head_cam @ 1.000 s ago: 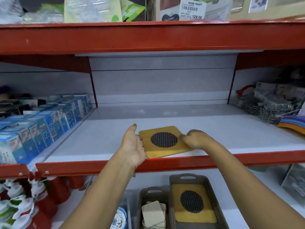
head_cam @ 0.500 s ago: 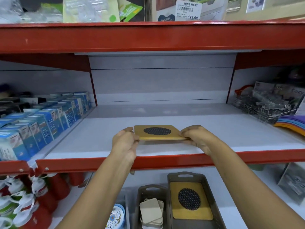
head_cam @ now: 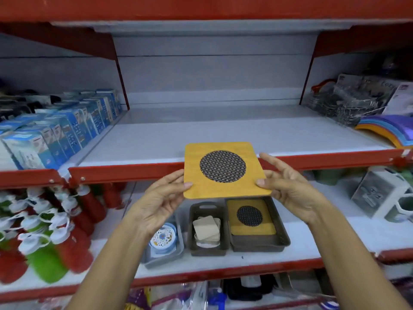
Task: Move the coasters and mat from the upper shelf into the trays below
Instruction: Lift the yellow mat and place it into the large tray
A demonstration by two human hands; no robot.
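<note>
The yellow mat [head_cam: 225, 171] with its dark mesh disc hangs in the air in front of the upper shelf [head_cam: 223, 130] front edge, above the trays. The left hand [head_cam: 161, 200] pinches its left edge and the right hand [head_cam: 288, 186] its right edge, each grip clamped on the mat. Directly below, on the lower shelf [head_cam: 335, 233], the larger brown tray [head_cam: 260, 242] holds a matching mat [head_cam: 251, 217]; the smaller tray [head_cam: 209, 248] beside it holds beige coasters [head_cam: 206, 228].

The held mat [head_cam: 225, 170] hides the large tray's [head_cam: 279, 222] far end.
</note>
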